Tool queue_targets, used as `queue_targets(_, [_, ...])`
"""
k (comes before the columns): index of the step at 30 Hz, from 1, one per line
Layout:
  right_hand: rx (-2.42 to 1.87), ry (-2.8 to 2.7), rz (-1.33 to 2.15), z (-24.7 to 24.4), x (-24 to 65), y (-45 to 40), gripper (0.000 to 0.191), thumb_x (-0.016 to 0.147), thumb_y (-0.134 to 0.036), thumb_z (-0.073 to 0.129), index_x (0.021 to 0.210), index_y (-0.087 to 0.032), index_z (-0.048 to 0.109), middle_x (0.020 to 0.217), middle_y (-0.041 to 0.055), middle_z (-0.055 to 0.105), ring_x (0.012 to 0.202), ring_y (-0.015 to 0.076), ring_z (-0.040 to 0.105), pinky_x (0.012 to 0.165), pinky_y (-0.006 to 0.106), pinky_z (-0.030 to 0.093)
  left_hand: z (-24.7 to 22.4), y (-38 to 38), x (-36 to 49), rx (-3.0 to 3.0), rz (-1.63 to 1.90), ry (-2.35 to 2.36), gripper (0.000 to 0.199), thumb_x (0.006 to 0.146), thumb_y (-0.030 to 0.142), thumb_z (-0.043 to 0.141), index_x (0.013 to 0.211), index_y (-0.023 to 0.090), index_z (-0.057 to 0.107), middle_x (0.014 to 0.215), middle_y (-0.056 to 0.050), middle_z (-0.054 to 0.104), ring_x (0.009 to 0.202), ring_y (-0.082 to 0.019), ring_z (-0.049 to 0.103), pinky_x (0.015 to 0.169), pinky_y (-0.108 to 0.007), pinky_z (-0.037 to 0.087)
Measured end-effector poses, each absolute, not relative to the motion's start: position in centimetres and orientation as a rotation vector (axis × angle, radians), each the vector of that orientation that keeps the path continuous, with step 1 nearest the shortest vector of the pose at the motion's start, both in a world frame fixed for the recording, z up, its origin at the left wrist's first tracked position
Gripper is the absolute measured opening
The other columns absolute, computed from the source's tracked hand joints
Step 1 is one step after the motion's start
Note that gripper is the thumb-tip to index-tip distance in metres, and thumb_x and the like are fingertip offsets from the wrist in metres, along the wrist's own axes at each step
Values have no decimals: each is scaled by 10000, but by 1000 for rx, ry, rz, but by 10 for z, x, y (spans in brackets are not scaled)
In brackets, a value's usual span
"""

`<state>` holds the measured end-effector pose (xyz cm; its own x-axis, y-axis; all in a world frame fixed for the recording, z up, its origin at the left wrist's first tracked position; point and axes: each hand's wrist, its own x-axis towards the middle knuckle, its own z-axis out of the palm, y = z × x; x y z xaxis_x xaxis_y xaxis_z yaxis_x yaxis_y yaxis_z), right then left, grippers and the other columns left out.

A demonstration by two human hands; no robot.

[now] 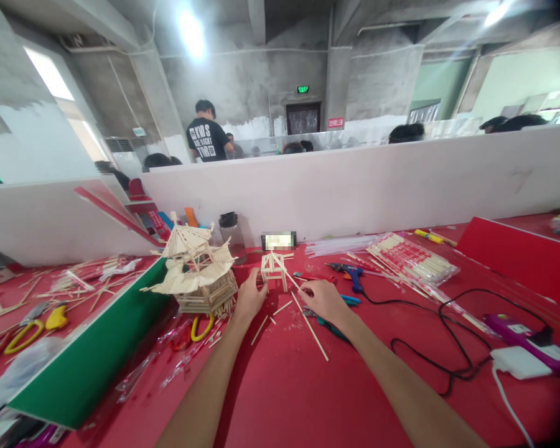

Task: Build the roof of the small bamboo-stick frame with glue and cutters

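Observation:
A small frame of thin wooden sticks (274, 269) stands on the red tabletop in front of me. My left hand (252, 294) is at its left side, thumb and fingers curled against the near left corner. Between the fingertips of my right hand (325, 300) is a thin wooden stick (288, 274), slanting up to the frame's top. Below lie a longer loose stick (315, 333) and several short cut pieces (260, 330). Pliers with teal handles (333, 330) lie partly hidden under my right hand and forearm.
A larger stick pavilion model (198, 280) stands left, beside a green board (107, 348). A blue glue gun (354, 277) with a black cable and bundled sticks (410, 258) lie right. Yellow-handled scissors (202, 326) are near my left arm. A white partition (354, 186) runs behind.

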<state>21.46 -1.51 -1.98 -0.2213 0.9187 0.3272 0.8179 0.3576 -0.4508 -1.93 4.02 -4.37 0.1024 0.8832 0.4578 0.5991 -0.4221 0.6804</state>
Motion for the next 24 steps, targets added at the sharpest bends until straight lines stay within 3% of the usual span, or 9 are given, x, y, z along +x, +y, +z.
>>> queue_targets(19, [-1540, -2103, 220, -20, 212, -15, 248, 935, -307, 505, 845, -218, 718, 764, 25, 720, 715, 159, 627, 619, 244, 307, -42, 39, -19, 2067, 1198, 1502, 265, 870, 253, 567, 1134, 224, 563, 1002, -65, 741, 947, -238, 712, 882, -350, 526])
queue_targets(24, [-1567, -2104, 234, -20, 210, -15, 233, 936, -303, 514, 856, -209, 712, 777, 30, 715, 727, 158, 628, 627, 243, 314, -41, 36, -21, 2068, 1171, 1528, 352, 862, 250, 576, 1209, 213, 528, 1030, -80, 718, 900, -228, 704, 854, -354, 530])
